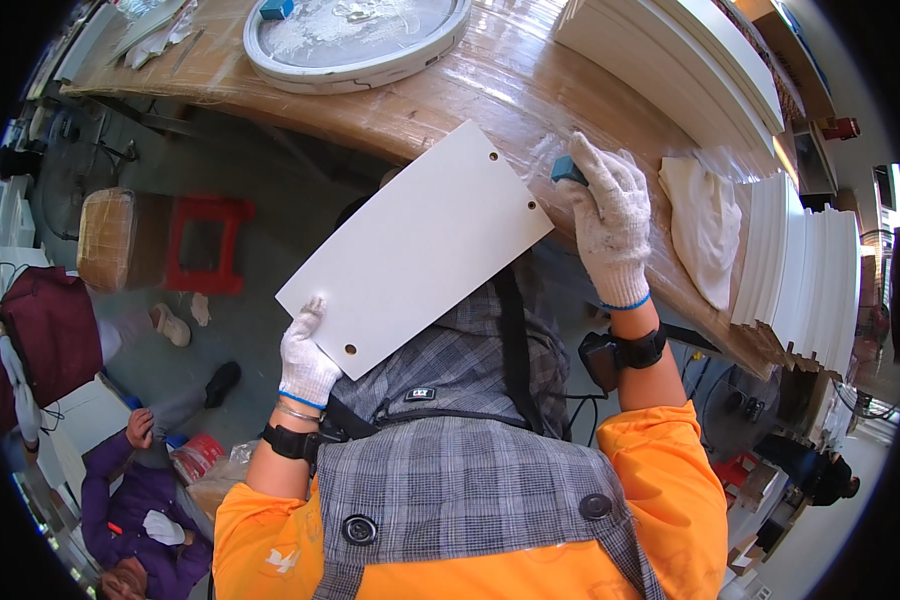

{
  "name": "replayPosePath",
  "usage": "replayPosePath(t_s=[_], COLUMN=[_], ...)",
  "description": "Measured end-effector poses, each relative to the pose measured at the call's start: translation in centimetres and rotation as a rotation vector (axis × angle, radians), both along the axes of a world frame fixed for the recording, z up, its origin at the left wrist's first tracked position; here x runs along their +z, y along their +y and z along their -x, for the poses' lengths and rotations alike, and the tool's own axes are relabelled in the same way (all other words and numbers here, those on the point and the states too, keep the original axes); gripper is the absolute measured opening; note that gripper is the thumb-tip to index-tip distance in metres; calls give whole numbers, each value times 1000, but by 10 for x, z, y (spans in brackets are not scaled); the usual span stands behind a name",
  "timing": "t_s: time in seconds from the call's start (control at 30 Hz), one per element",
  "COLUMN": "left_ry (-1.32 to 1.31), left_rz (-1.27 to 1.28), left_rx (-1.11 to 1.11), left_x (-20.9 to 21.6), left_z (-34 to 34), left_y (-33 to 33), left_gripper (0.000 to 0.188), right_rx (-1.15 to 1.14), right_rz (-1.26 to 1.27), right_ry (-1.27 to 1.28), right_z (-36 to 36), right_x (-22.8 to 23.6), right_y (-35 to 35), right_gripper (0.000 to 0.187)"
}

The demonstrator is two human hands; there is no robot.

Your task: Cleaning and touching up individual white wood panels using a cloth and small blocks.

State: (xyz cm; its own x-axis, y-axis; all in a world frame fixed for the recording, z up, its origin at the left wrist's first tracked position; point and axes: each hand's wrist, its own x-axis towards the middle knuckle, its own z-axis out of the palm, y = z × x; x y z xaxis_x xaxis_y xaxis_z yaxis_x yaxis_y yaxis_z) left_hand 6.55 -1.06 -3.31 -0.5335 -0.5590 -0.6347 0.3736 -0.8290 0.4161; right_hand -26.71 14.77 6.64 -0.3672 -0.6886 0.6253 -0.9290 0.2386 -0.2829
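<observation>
A white rectangular panel [420, 250] with a few small round holes lies tilted across my lap, its far corner by the table edge. My left hand [308, 355], in a white knit glove, grips the panel's near left corner, thumb on top. Over the table's edge, right of the panel, my gloved right hand [610, 215] pinches a small blue block [568, 170], which looks like a sanding sponge. The block is apart from the panel.
On the wrapped table [510, 90] stand a round grey-white tray [370, 75] with another blue block [276, 9], a white cloth [702, 225] and stacked white panels [800, 270]. A red stool [208, 245] and a carton [120, 240] stand left. Other people sit at the left.
</observation>
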Motion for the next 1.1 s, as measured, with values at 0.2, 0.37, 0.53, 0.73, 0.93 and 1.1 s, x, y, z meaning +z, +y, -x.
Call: replayPosePath(t_s=[0.2,0.37,0.53,0.73,0.93,1.1], left_ry=[25,118,157,145,114,73], left_rz=[-1,4,2,-9,5,-67], left_rx=[-38,-15,27,49,101,116], left_x=[-1,7,6,5,-10,4], left_z=[-1,0,7,2,-6,3], left_y=[-1,2,4,5,6,6], left_gripper=[24,30,31,30,25,23], right_rx=[-81,-60,44,62,60,74], right_rz=[86,68,104,33,-53,-92], right_ry=[-175,-132,-100,3,151,270], right_z=[-5,-13,-20,-23,-19,-17], right_x=[-3,-5,-10,-10,-13,-12], right_y=[23,30,13,-16,-24,-21], right_gripper=[49,48,49,48,43,44])
